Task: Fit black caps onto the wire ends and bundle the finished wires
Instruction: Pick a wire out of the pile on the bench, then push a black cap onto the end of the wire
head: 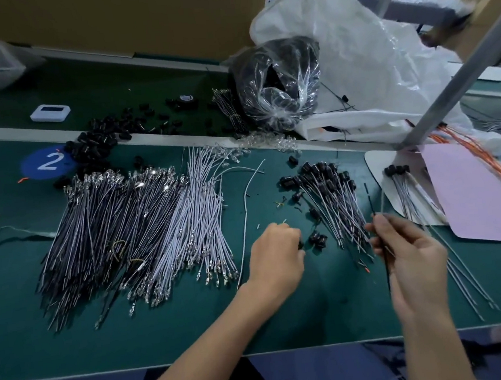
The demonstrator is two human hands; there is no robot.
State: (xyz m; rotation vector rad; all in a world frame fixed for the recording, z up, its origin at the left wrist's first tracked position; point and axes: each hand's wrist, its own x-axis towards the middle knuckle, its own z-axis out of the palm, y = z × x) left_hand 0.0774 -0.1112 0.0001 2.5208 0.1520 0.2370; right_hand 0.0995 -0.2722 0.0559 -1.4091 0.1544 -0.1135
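L hand [274,255] is pinching a black cap [300,243], fingers curled. R hand [410,256] is gripping a black wire [369,198] w/ thumb & fingers, near right.

Left hand [273,254]: your knuckles hide most of the black cap [300,244].
Black wire [370,198]: tip too small to tell.
Pink sheet [469,202]: cut off right.

The left hand [273,254] and right hand [410,255] run back into bare forearms [213,339]. Dark blue clothing [317,373] shows below the bench's [76,347] near edge.

Single head-worn wide-angle view; faces forward and down, close over the green bench [164,331].
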